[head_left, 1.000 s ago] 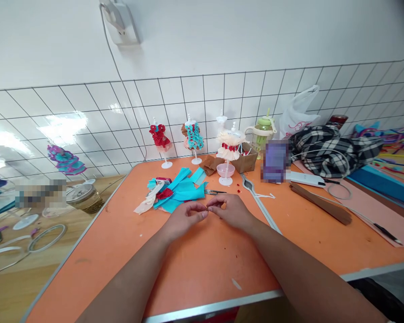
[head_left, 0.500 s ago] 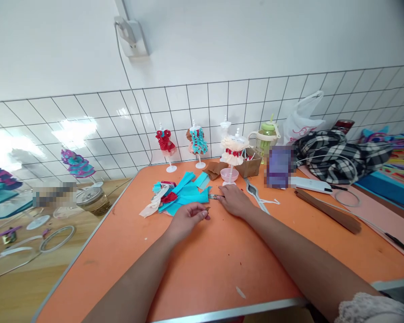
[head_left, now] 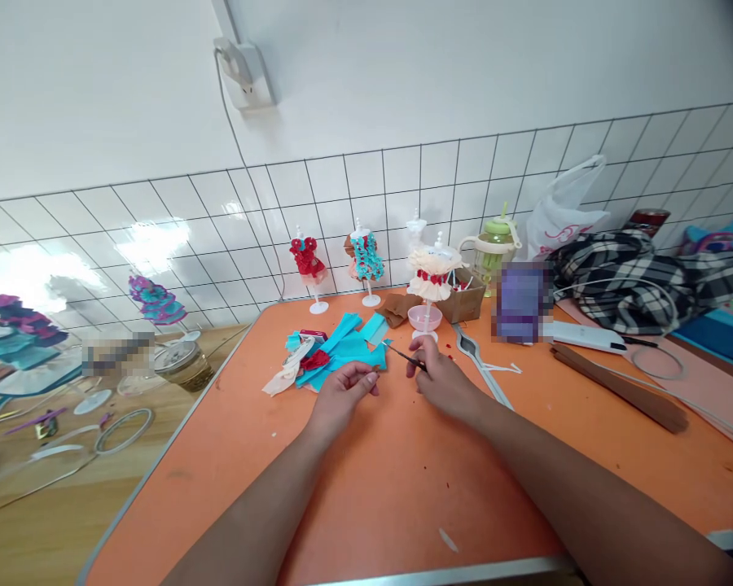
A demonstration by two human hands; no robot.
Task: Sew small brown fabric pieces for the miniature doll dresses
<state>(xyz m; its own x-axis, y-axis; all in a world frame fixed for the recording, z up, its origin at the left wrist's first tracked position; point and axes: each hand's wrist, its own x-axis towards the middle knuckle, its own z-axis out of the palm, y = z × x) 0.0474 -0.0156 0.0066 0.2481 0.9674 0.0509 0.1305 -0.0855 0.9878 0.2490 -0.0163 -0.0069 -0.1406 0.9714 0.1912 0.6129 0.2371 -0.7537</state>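
My left hand [head_left: 347,395] hovers over the orange table, thumb and fingertips pinched on a small scrap of brown crepe paper [head_left: 375,371]. In my right hand [head_left: 436,376] is a slim pair of tweezers [head_left: 403,354], its thin tip pointing left towards the blue crepe paper [head_left: 342,350]. Beside the blue strips lie red crepe paper [head_left: 313,363] and cream crepe paper [head_left: 285,370]. Just behind my right hand stands a small white dress form [head_left: 432,277] in a cream ruffled paper dress with red trim, next to a pink bowl [head_left: 420,318].
Further back stand a dress form in red [head_left: 307,262] and another in blue [head_left: 366,256]. A brown box [head_left: 467,303], green-lidded bottle [head_left: 499,244], purple pixelated object [head_left: 521,301], white power bank [head_left: 583,335] and folded brown paper [head_left: 616,389] occupy the right. A jar [head_left: 183,365] stands left.
My right hand has lifted the tweezers off the table and turned them towards my left hand. The left hand keeps its pinch. The view has shifted slightly.
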